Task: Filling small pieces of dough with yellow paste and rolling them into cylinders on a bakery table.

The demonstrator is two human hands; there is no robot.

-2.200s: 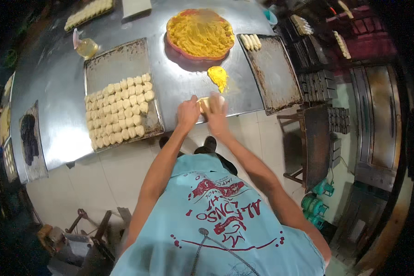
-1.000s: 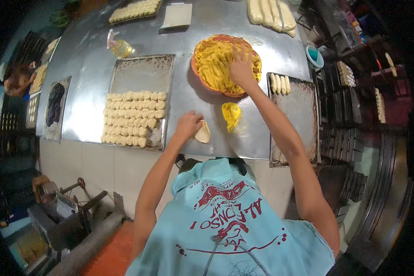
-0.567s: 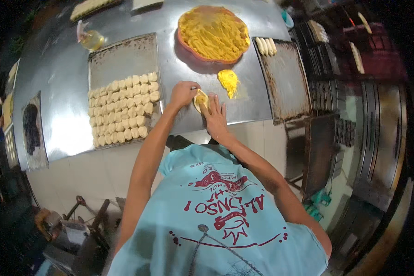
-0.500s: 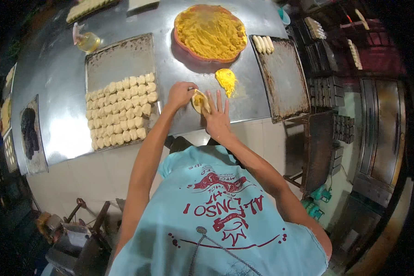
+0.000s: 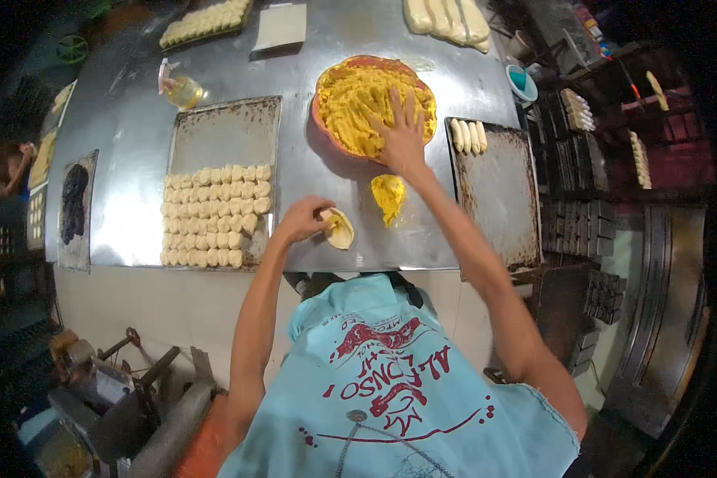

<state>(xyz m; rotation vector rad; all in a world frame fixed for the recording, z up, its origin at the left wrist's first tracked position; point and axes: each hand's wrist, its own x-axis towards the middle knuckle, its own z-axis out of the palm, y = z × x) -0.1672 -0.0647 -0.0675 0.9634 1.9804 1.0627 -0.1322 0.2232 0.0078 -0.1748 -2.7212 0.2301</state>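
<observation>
My left hand (image 5: 302,220) pinches the edge of a flattened oval of dough (image 5: 340,229), which has a little yellow filling in its hollow. Over the large reddish bowl (image 5: 317,127) at the middle of the table, my right hand (image 5: 404,139) reaches onto the yellow filling (image 5: 358,103) with its fingers spread. Whether the fingertips sink into it cannot be made out. Between bowl and table edge lies a small yellow heap of filling (image 5: 388,197). Left of my left hand, a baking tray (image 5: 227,131) carries rows of small dough pieces (image 5: 215,215).
On the right stands a worn baking tray (image 5: 498,199) with several dough rolls (image 5: 468,137) at its far end. A spray bottle (image 5: 182,90) stands at far left. Long dough pieces (image 5: 448,20) lie at the back. A dark slab (image 5: 75,203) is at the left edge.
My right hand has left the oval of dough and moved forward to the bowl. My left hand still holds the dough at the table. The view has shifted, showing more of the table's far side.
</observation>
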